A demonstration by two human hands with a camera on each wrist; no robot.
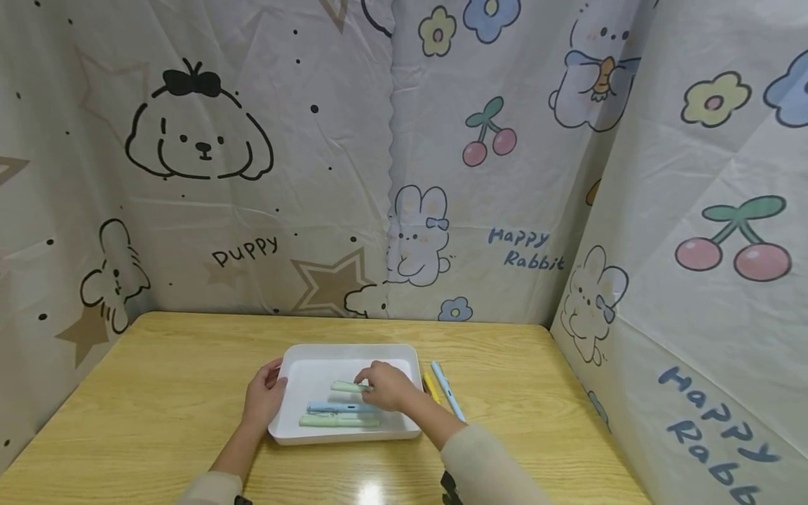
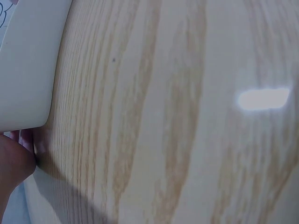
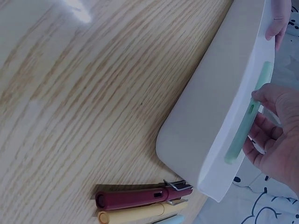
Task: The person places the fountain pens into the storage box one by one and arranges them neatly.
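A white tray (image 1: 344,439) lies on the table, with my left hand (image 1: 264,394) gripping its left rim, thumb at the edge. In the left wrist view only part of that hand (image 2: 16,158) shows beside the tray's corner. Over the tray, my right hand (image 1: 386,386) pinches a light green pen (image 1: 344,386) between thumb and fingers, seen closer in the right wrist view as a green pen (image 3: 247,119) held along the tray's rim. Nearer the front of the tray lie a light blue pen (image 1: 334,407) and another light green pen (image 1: 337,421), side by side.
Right of the tray, on the wooden table (image 1: 189,365), lie a yellow pen (image 1: 432,387), a light blue pen (image 1: 447,389) and a dark red pen (image 3: 131,198). Printed cloth (image 1: 328,175) hangs behind the table and along its sides.
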